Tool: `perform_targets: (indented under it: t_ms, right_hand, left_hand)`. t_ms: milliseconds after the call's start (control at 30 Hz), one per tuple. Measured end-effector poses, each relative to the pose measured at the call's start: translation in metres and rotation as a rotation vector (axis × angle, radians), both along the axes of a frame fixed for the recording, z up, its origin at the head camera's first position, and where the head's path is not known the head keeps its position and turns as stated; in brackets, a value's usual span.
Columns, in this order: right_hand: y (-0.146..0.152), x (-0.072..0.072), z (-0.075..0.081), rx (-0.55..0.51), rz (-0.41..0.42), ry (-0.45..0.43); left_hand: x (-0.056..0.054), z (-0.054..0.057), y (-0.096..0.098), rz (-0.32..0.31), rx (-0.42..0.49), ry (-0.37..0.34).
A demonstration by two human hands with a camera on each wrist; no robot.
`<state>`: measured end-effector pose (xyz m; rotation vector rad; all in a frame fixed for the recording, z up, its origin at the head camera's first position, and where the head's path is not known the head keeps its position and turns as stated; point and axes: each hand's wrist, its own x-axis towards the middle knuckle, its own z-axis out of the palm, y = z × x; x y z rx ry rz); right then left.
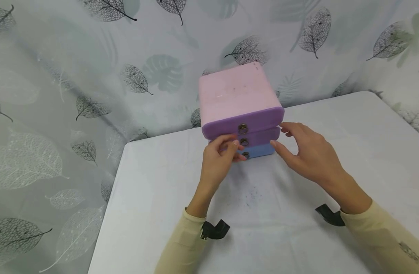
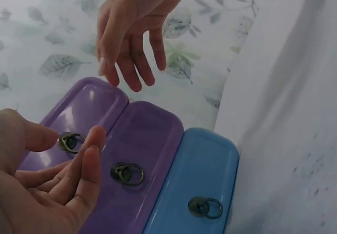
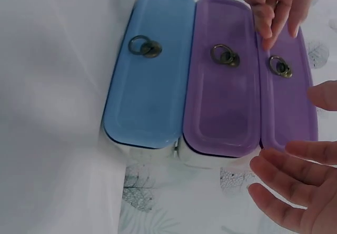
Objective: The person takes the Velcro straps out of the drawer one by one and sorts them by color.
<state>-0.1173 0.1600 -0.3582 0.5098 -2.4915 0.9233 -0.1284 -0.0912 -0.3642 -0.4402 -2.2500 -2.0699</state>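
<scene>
A small drawer box point(image 1: 237, 89) with a pink top stands toward the back of the table. Its front has two purple drawers point(image 1: 264, 121) above a blue drawer point(image 2: 202, 165), each with a bronze ring pull point(image 2: 131, 174). My left hand point(image 1: 217, 160) hovers before the left part of the drawer fronts, its fingers loosely bent and nothing between them and the thumb. It covers some of the lower drawers in the head view. At the box's right side my right hand point(image 1: 314, 156) is spread, thumb apart from the fingers, holding nothing. All three drawers look pushed in.
The box stands on a white-covered table point(image 1: 154, 213), near its back edge. Behind and to the left hangs a leaf-patterned curtain point(image 1: 154, 49). Small dark specks point(image 1: 251, 196) mark the cloth in front of the box. Black straps point(image 1: 216, 230) stick out at both sleeve cuffs.
</scene>
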Motion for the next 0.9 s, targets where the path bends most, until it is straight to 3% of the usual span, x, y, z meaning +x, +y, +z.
perform_targets:
  t_ms: [133,367,900]
  right_hand:
    - [-0.005,-0.004,0.004,-0.029,0.051,0.061]
    - [-0.014,-0.006,0.007,-0.027,0.082,0.077]
    - [-0.014,-0.009,0.005,-0.036,0.080,0.076]
  left_hand:
    - [-0.003,0.001,0.007,-0.026,0.119,-0.035]
    - [-0.007,-0.003,0.019,-0.031,0.239,-0.055]
    - [-0.014,-0.006,0.037,0.006,0.330,-0.076]
